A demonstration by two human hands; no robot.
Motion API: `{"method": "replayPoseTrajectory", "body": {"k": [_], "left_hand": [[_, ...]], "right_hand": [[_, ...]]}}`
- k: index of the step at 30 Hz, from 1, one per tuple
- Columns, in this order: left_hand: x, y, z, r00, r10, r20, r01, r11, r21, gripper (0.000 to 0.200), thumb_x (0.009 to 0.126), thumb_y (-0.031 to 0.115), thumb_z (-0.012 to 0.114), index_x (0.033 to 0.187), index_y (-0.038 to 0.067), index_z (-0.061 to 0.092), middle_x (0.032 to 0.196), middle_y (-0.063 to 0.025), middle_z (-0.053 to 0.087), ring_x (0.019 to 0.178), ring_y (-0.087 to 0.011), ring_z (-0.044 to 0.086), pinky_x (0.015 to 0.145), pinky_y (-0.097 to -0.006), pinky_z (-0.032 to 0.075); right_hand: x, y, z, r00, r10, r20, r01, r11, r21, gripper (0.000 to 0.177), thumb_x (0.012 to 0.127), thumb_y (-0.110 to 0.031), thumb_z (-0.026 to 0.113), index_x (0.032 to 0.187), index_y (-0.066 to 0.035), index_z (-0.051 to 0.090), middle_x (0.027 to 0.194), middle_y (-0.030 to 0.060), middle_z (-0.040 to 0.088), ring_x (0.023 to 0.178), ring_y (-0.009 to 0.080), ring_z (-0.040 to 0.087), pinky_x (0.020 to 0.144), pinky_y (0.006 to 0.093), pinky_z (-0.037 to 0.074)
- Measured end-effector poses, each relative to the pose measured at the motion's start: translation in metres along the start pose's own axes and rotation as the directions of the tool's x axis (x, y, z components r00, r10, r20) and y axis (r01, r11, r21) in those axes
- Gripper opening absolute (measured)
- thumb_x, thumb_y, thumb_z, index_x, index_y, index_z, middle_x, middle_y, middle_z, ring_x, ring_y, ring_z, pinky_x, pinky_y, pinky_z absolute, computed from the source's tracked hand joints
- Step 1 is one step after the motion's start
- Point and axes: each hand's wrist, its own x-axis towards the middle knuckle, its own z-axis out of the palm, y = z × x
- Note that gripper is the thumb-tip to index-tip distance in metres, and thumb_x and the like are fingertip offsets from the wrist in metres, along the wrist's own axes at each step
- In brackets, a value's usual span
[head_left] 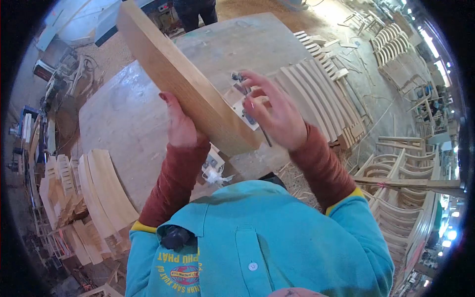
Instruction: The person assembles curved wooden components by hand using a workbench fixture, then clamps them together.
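A thick, pale wooden board [185, 79] slants across the middle of the view, raised over the worktable [118, 111]. My left hand [180, 126] is closed on its lower left side, thumb up along the edge. To the right of the board, my right hand [279, 111] pinches a thin dark metal rod [267, 138] with a knobbed end near the fingertips. The rod runs down under the palm. Partly hidden behind these fingers, a small white piece [241, 110] shows beside the board.
Curved wooden slats [309, 96] are stacked on the right of the worktable, more curved pieces [106, 180] at the left. Curved wooden frames [396, 208] stand on the right. Another person's legs [195, 15] show beyond the far edge. Scraps litter the floor.
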Motion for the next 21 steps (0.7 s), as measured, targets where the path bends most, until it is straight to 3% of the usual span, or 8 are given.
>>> {"method": "replayPoseTrajectory", "body": {"k": [2,7,11,13,14,15,18,21], "left_hand": [[0.003,0.002,0.002,0.999,-0.031,-0.027,0.032,0.999,0.023,0.056,0.094,0.052,0.03,0.125,0.006,0.04,0.107,-0.0107,0.056,0.095,-0.0228,0.057,0.082,-0.036,0.048],[0.013,0.017,-0.008,0.994,-0.105,0.039,0.088,0.951,0.295,0.057,0.095,0.051,0.031,0.125,0.005,0.045,0.103,-0.0084,0.057,0.095,-0.017,0.055,0.084,-0.0319,0.045],[0.046,0.045,-0.039,0.995,-0.007,-0.096,0.062,0.811,0.582,0.049,0.095,0.043,0.041,0.12,0.003,0.051,0.103,-0.0039,0.058,0.09,-0.0111,0.054,0.079,-0.0261,0.044],[0.069,0.061,-0.069,0.99,0.04,-0.135,0.061,0.743,0.666,0.045,0.094,0.041,0.045,0.115,0.003,0.056,0.1,-0.0023,0.059,0.087,-0.0096,0.054,0.077,-0.0246,0.044],[0.081,0.066,-0.09,0.99,0.05,-0.129,0.057,0.706,0.706,0.045,0.093,0.041,0.047,0.114,0.003,0.057,0.099,-0.0023,0.06,0.087,-0.0095,0.054,0.077,-0.0242,0.044],[0.095,0.069,-0.108,0.991,0.059,-0.12,0.051,0.666,0.744,0.044,0.092,0.041,0.049,0.112,0.003,0.059,0.099,-0.0023,0.06,0.087,-0.0095,0.054,0.077,-0.0237,0.043],[0.137,0.069,-0.152,0.998,-0.043,-0.044,0.057,0.362,0.93,0.046,0.091,0.042,0.05,0.116,0.004,0.058,0.102,-0.0027,0.061,0.089,-0.0101,0.054,0.08,-0.0257,0.043],[0.186,0.037,-0.224,0.956,-0.282,0.085,-0.025,0.211,0.977,0.048,0.09,0.042,0.05,0.12,0.005,0.056,0.105,-0.0042,0.062,0.091,-0.0125,0.055,0.084,-0.0273,0.043]], "right_hand": [[0.02,0.004,0.003,0.935,0.205,0.291,-0.245,0.963,0.11,0.038,0.086,-0.03,0.059,0.114,-0.005,0.053,0.098,0.0179,0.061,0.085,0.0267,0.06,0.077,0.0332,0.048],[0.022,0.029,0.019,0.943,-0.008,0.333,-0.107,0.939,0.326,0.027,0.09,-0.031,0.051,0.093,-0.004,0.056,0.071,0.0066,0.055,0.058,0.0172,0.052,0.056,0.0292,0.044],[-0.004,0.04,-0.059,0.925,0.017,0.38,-0.369,0.274,0.888,0.012,0.085,-0.018,0.056,0.082,-0.006,0.057,0.073,0.0011,0.054,0.063,0.0114,0.051,0.049,0.0246,0.036],[-0.029,0.058,-0.094,0.882,-0.278,0.38,-0.175,0.555,0.813,0.016,0.083,-0.017,0.058,0.072,-0.006,0.06,0.07,0.0044,0.058,0.06,0.014,0.052,0.048,0.0261,0.036],[-0.032,0.065,-0.119,0.653,-0.211,0.728,-0.308,0.804,0.51,0.024,0.083,-0.023,0.06,0.071,-0.002,0.063,0.071,0.0077,0.062,0.061,0.0197,0.057,0.052,0.029,0.043],[-0.046,0.048,-0.119,0.487,0.253,0.836,-0.464,0.886,0.002,0.026,0.082,-0.023,0.062,0.085,0.002,0.065,0.074,0.0088,0.063,0.068,0.0214,0.062,0.061,0.0309,0.048],[-0.083,0.078,-0.124,0.63,0.617,0.472,0.058,0.568,-0.821,0.024,0.082,-0.02,0.062,0.094,0.0,0.065,0.077,0.0084,0.065,0.075,0.0175,0.063,0.068,0.0305,0.049],[-0.052,0.081,-0.089,0.771,0.592,0.234,-0.477,0.781,-0.402,0.042,0.083,-0.027,0.06,0.119,-0.007,0.054,0.076,0.017,0.063,0.072,0.0268,0.063,0.067,0.0347,0.049]]}}
